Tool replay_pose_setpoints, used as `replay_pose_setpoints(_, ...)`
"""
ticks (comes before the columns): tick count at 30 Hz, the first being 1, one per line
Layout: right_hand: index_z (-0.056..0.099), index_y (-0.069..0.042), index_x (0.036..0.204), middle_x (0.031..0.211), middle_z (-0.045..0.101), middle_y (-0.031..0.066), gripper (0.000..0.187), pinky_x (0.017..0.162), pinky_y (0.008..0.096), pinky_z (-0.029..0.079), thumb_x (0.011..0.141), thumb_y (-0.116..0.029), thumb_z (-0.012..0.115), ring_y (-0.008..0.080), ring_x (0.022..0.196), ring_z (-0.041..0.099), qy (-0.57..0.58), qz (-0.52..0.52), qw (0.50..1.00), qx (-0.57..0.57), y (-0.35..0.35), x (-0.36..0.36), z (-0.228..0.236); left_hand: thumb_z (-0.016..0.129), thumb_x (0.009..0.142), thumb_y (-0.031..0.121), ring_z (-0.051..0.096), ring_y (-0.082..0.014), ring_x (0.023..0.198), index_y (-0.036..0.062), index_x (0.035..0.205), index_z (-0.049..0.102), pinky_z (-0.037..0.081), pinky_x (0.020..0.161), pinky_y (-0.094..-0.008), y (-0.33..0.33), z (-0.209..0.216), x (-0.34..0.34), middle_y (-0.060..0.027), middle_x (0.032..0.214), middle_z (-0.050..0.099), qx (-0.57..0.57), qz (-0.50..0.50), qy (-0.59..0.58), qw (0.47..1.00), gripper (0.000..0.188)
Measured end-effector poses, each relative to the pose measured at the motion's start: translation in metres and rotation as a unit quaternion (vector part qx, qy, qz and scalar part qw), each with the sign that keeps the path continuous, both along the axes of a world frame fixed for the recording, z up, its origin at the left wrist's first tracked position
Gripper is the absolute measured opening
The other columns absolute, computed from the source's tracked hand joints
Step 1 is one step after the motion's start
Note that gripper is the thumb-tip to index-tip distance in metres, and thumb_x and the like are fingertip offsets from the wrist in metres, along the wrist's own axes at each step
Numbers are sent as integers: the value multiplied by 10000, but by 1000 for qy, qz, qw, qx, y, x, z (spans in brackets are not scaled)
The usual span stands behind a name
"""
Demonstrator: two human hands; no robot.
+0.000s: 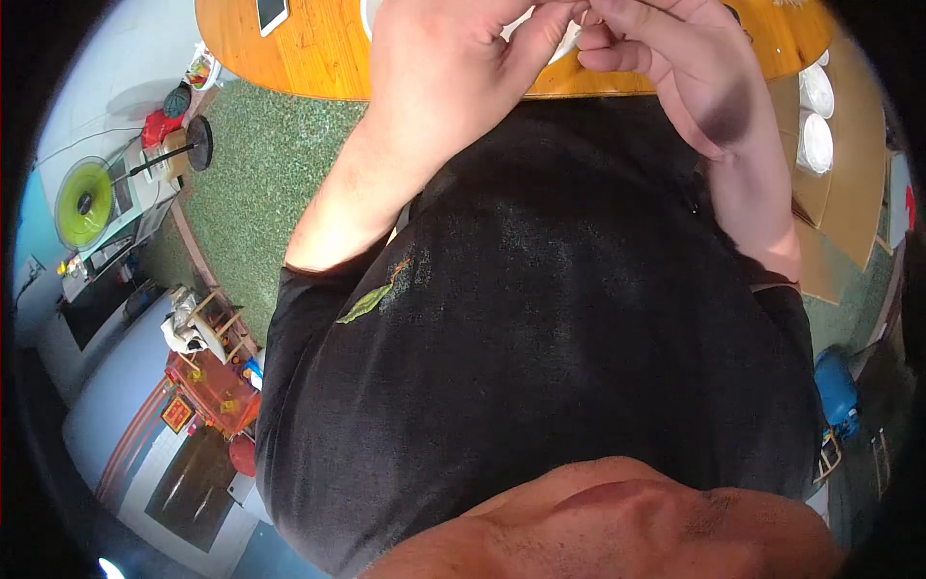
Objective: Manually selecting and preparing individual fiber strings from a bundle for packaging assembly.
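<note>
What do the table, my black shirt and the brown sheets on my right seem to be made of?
The table looks like wood, perhaps varnished: orange-brown, with streaky grain. The shirt seems to be dull, soft cloth, as its creases suggest; I can't tell the fibre. The brown sheets are probably cardboard: flat, plain, matt tan.

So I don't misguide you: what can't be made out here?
Head view:
Whether the left hand and right hand hold anything: the hands themselves and the top edge hide it.
White object behind: mostly covered by the hands, cut by the top edge.
Phone-like device: upper end cut off by the top edge.
</note>
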State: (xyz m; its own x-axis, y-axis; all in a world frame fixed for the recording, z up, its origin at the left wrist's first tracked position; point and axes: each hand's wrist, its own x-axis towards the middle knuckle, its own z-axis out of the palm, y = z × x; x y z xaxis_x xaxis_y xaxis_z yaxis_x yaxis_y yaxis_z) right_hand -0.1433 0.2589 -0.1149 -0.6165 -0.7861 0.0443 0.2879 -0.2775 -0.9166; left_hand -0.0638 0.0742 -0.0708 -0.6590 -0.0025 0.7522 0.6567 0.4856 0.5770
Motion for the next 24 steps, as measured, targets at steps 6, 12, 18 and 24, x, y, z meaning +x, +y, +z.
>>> replay_pose_setpoints(6, 712, 60, 1039, 850, 728, 104, 204, 672, 248, 584, 989, -138, 704, 155, 724, 701, -164, -39, 979, 111, 0, 3, 45, 744, 782, -79, 681, -320, 857, 13, 915, 675, 538, 721, -376, 2, -5, -1, -142, 938, 672, -21, 5, 26, 999, 176)
replay_pose_setpoints(12, 705, 66, 1043, 849, 729, 103, 206, 697, 247, 589, 979, -129, 716, 156, 735, 706, -108, -42, 979, 170, 2, 3, 51, 746, 777, -83, 666, -322, 853, 1, 911, 665, 533, 717, -374, 4, -10, -2, -146, 932, 654, -19, 1, 52, 998, 177)
replay_pose_setpoints(18, 694, 50, 1027, 842, 720, 79, 144, 690, 240, 581, 991, -88, 672, 130, 726, 695, 1, -61, 973, 220, 0, 8, 61, 745, 792, -73, 666, -320, 845, 1, 906, 662, 529, 713, -365, 4, 1, 6, -148, 919, 651, -3, 2, 32, 999, 160)
replay_pose_setpoints(24, 690, 44, 1016, 835, 715, 73, 133, 677, 237, 574, 982, -84, 674, 121, 720, 687, -26, -40, 977, 208, 3, 7, 57, 744, 838, -54, 659, -236, 849, 6, 919, 653, 524, 735, -330, 2, 33, 22, -117, 927, 655, -175, 104, -144, 968, 136)
